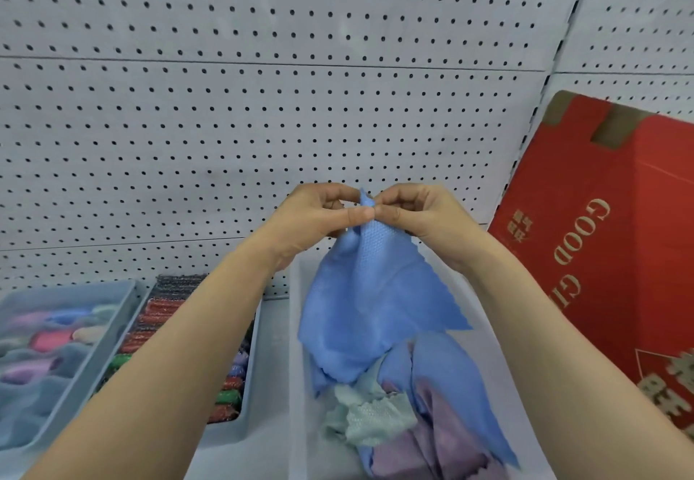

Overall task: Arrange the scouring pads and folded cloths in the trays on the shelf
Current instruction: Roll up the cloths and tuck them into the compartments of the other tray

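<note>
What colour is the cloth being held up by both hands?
Blue cloth, with a fine woven texture; the head view shows it.

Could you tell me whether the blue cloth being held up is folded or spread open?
Spread open: the blue cloth hangs loose from both hands' fingers, its zigzag edge showing.

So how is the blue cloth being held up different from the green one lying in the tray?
The blue cloth hangs in the air, pinched at its top by the left hand and right hand; the green cloth lies crumpled in the tray, untouched. The blue one is spread out and looks larger; the green one is bunched up among other cloths. Both have a textured weave and zigzag edges.
</note>
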Demonstrator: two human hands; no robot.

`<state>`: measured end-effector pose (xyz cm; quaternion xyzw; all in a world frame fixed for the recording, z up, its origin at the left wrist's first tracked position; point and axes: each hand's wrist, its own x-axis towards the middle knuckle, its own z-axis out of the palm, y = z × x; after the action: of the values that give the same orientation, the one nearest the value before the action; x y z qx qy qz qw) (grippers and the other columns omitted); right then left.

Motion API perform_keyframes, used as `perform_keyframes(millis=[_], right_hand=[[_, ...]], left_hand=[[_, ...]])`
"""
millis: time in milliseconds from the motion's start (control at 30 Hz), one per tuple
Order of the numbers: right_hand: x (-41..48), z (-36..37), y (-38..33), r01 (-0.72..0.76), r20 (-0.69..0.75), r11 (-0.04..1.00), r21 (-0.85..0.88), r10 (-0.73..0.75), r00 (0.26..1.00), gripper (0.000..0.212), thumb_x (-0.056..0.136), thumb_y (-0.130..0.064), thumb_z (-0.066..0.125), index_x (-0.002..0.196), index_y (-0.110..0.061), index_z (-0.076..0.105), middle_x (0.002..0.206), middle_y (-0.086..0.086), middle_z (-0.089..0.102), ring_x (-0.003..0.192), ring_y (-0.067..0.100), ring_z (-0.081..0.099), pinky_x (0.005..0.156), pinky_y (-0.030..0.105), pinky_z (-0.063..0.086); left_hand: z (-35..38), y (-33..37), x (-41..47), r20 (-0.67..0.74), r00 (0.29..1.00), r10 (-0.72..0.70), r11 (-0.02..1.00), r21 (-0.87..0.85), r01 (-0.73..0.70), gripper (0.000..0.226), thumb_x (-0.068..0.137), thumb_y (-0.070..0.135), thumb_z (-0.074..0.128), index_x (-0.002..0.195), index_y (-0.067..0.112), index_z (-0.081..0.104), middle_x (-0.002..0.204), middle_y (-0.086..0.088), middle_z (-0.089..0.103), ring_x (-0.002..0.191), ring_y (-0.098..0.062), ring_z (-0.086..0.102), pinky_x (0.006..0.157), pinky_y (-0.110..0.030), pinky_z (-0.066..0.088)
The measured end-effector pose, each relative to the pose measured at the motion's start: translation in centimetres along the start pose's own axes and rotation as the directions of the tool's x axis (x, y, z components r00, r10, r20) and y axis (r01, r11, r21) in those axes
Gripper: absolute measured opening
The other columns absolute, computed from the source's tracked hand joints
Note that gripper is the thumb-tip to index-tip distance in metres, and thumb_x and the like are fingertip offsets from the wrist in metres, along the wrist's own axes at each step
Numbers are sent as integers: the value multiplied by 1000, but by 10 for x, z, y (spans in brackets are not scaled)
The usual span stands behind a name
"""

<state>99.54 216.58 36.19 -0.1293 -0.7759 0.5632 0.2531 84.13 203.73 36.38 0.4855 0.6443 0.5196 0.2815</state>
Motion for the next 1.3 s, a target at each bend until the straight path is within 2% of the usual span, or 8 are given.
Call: perform_keyframes(millis=[133,333,433,533,800,1033,1167,1300], right_hand=[[-4,-3,4,-51,14,999,-6,51,999,7,89,-13,71,94,-9,70,80,1,67,71,10,57,67,20,45],[-16,-3,40,-184,9,957,-224,190,982,15,84,-1,71,78,-15,66,65,-11,65,61,4,57,66,20,46],[-18,-16,48,-212,-130,975,-60,203,970,6,87,-7,71,90,-12,72,83,10,74,74,13,66,78,30,53],[-16,-29,48,-164,-289,984,68,177,941,6,87,-10,72,93,-10,74,84,5,73,77,16,65,79,32,50],[-6,-44,32,-17,-325,983,183,77,943,20,93,-6,62,109,-13,72,108,0,75,100,20,69,89,36,53],[-4,-50,-4,218,-374,882,418,-52,926,22,61,-20,82,80,-16,72,75,0,71,69,13,66,67,27,55],[-10,-47,-48,316,-265,744,589,-191,945,6,71,-20,74,74,-25,77,70,-3,72,63,10,68,60,23,56],[10,9,-74,186,-51,859,477,-184,982,18,78,-5,72,76,-22,74,70,2,70,61,13,65,60,23,54]], left_hand=[[2,3,1,-57,994,93,996,-5,-94,11,85,19,77,80,17,67,77,2,64,75,-9,57,76,-19,47],[-13,10,8,-305,944,124,980,-112,-164,9,91,16,70,86,13,62,82,-7,71,76,-13,63,76,-31,49],[-28,9,9,-433,896,104,970,-153,-187,10,88,18,74,87,16,64,82,-6,71,76,-13,65,74,-27,51],[-42,3,7,-505,858,96,960,-182,-215,12,86,17,76,84,19,64,82,-3,70,74,-11,65,68,-23,51],[-62,-6,-2,-488,872,39,898,-367,-245,6,87,10,71,86,13,66,76,2,72,72,-14,64,70,-26,52],[-80,18,-21,-498,856,137,800,-454,-392,22,68,29,80,83,19,67,73,5,71,66,-8,64,63,-21,53],[-83,45,-31,-401,868,293,748,-469,-470,23,62,39,86,78,28,73,77,5,71,67,-8,65,64,-19,53],[-52,63,-15,-190,934,303,838,-413,-356,10,84,19,75,85,21,66,97,-9,74,92,-22,69,76,-26,55]])
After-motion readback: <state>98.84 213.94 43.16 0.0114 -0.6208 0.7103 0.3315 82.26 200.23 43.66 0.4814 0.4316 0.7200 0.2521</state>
